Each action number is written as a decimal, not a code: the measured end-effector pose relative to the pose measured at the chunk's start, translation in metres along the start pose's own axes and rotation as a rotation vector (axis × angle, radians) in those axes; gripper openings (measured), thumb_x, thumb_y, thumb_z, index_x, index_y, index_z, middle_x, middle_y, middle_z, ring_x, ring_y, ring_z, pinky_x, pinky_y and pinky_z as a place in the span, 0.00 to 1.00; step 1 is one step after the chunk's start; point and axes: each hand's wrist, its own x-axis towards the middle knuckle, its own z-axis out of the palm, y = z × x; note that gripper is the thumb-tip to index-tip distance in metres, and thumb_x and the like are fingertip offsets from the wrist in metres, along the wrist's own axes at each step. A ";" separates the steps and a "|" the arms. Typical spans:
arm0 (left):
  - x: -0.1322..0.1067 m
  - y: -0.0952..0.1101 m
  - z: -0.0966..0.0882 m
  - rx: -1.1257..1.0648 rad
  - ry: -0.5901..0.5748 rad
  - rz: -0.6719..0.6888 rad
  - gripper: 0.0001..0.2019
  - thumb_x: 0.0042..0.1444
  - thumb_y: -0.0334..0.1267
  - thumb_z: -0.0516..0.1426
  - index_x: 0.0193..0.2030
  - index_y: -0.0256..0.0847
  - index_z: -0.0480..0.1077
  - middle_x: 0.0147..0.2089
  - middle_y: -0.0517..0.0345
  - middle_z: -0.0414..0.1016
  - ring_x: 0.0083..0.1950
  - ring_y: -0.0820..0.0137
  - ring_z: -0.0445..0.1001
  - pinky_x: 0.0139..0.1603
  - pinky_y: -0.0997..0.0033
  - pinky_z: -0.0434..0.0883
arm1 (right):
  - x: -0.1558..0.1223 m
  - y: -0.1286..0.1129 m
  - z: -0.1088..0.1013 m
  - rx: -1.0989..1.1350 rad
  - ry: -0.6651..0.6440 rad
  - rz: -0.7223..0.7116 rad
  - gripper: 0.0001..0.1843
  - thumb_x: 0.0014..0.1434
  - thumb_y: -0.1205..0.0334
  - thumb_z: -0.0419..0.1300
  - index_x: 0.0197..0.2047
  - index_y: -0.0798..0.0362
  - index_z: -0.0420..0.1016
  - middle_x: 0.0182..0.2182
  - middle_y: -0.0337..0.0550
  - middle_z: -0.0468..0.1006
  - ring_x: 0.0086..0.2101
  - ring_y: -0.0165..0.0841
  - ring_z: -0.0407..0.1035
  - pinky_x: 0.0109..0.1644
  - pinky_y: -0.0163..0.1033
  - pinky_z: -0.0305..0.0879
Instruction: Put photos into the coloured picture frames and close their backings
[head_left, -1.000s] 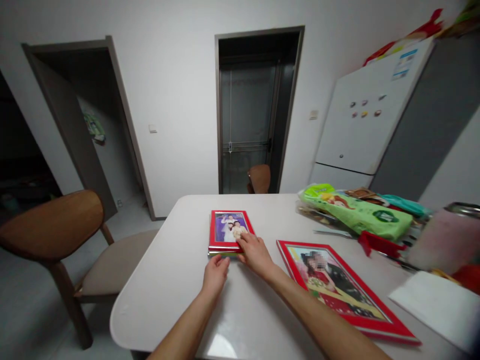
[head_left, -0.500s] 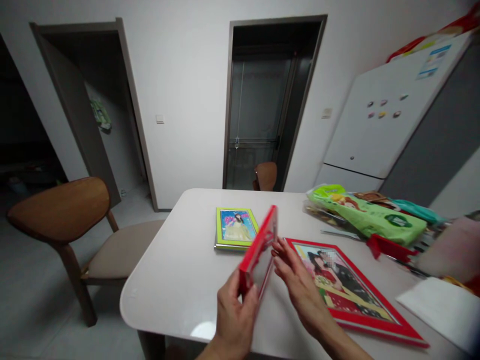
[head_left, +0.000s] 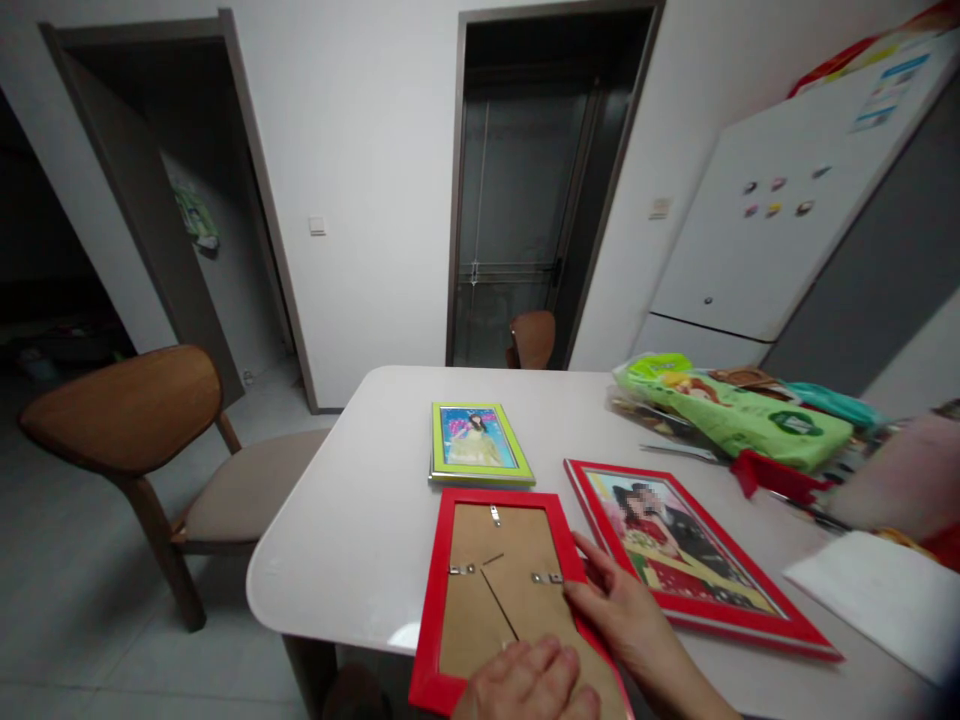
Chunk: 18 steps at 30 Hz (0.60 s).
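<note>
A small red photo frame (head_left: 495, 590) lies face down near the front edge of the white table (head_left: 360, 520), its brown backing board with metal clips facing up. My left hand (head_left: 529, 682) rests on its near end, fingers curled over the backing. Along the frame's right edge lies my right hand (head_left: 619, 610), fingers stretched flat onto the backing. A green-framed photo (head_left: 478, 443) lies face up just beyond. To the right lies a large red-framed portrait (head_left: 694, 550), face up.
A green packet (head_left: 739, 420) and other clutter crowd the table's right side, with a white paper (head_left: 885, 600) near the front right. A wooden chair (head_left: 142, 430) stands left of the table. A white fridge (head_left: 765, 230) and two dark doorways are behind.
The small red frame was lifted off the green frame, turned over in both hands, and now lies face down near the table's front edge. The green frame is uncovered.
</note>
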 end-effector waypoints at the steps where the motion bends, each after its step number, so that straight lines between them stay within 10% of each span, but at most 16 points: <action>1: -0.001 -0.003 0.001 0.017 0.017 -0.004 0.10 0.56 0.32 0.47 0.32 0.41 0.68 0.32 0.63 0.77 0.36 0.75 0.74 0.39 0.80 0.69 | 0.006 0.006 0.002 -0.128 0.012 -0.052 0.39 0.42 0.62 0.55 0.57 0.62 0.49 0.41 0.51 0.73 0.38 0.38 0.69 0.42 0.42 0.64; 7: -0.009 -0.006 0.008 0.054 0.035 -0.068 0.12 0.55 0.30 0.45 0.29 0.41 0.69 0.31 0.63 0.77 0.34 0.74 0.75 0.35 0.79 0.71 | 0.026 0.029 0.009 -0.821 0.099 -0.338 0.27 0.43 0.68 0.49 0.49 0.64 0.63 0.46 0.54 0.68 0.47 0.37 0.61 0.53 0.42 0.53; 13: -0.022 -0.015 0.000 -0.149 -0.349 -0.082 0.10 0.53 0.39 0.49 0.40 0.41 0.67 0.41 0.57 0.75 0.43 0.69 0.71 0.41 0.75 0.70 | 0.027 0.031 0.011 -1.027 0.070 -0.405 0.23 0.45 0.69 0.49 0.47 0.62 0.67 0.50 0.57 0.62 0.49 0.40 0.58 0.53 0.44 0.54; 18: -0.008 -0.063 -0.036 -0.115 -0.664 -0.668 0.24 0.47 0.38 0.51 0.53 0.32 0.58 0.55 0.43 0.60 0.56 0.58 0.57 0.55 0.56 0.57 | 0.028 0.023 0.013 -1.047 0.026 -0.428 0.17 0.47 0.69 0.49 0.40 0.58 0.72 0.50 0.55 0.64 0.48 0.40 0.59 0.52 0.44 0.55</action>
